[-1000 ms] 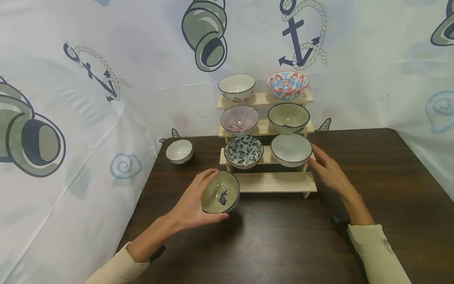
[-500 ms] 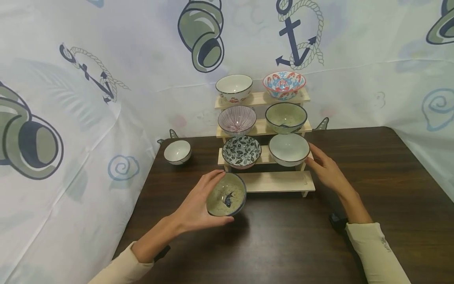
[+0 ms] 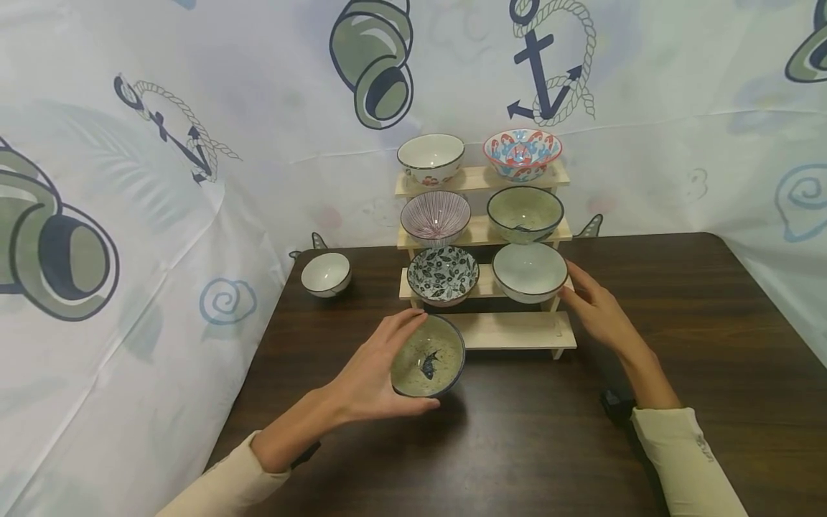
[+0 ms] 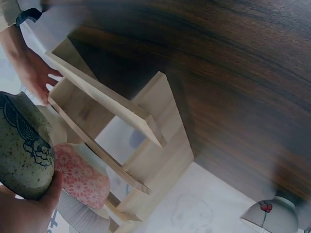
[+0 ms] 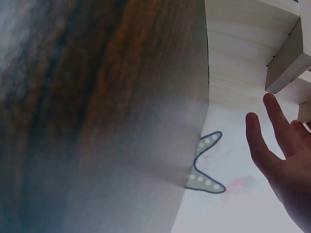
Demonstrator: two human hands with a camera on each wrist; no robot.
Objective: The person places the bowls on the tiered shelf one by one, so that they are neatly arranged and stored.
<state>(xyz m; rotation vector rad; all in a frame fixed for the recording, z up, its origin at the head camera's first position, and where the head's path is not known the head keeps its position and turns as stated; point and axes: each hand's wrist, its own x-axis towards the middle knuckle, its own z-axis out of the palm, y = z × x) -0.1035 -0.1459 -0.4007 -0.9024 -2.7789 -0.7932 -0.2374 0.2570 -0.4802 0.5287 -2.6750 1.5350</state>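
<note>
My left hand [image 3: 371, 373] holds a green speckled bowl [image 3: 428, 353] between thumb and fingers, tilted so the dark blue fish inside shows. The bowl is above the table, before the left end of the shelf's lowest board. In the left wrist view, the bowl's outside [image 4: 24, 155] has blue wave patterns. My right hand [image 3: 601, 316] is at the right side of the tiered wooden shelf [image 3: 517, 330], fingertips at the edge of a white bowl [image 3: 530, 271] on the second board. Its fingers look fairly straight in the right wrist view.
A black-and-white leaf-patterned bowl [image 3: 443, 274] stands beside the white one. Higher boards bear a striped bowl [image 3: 436, 217], a green bowl [image 3: 525, 213], a white bowl [image 3: 431, 154] and a red-blue bowl [image 3: 522, 152]. A small white bowl [image 3: 326, 274] stands on the table [image 3: 517, 445].
My left hand has carried the green speckled bowl to the right and slightly toward me, along the shelf's front. My right hand has stayed by the white bowl.
</note>
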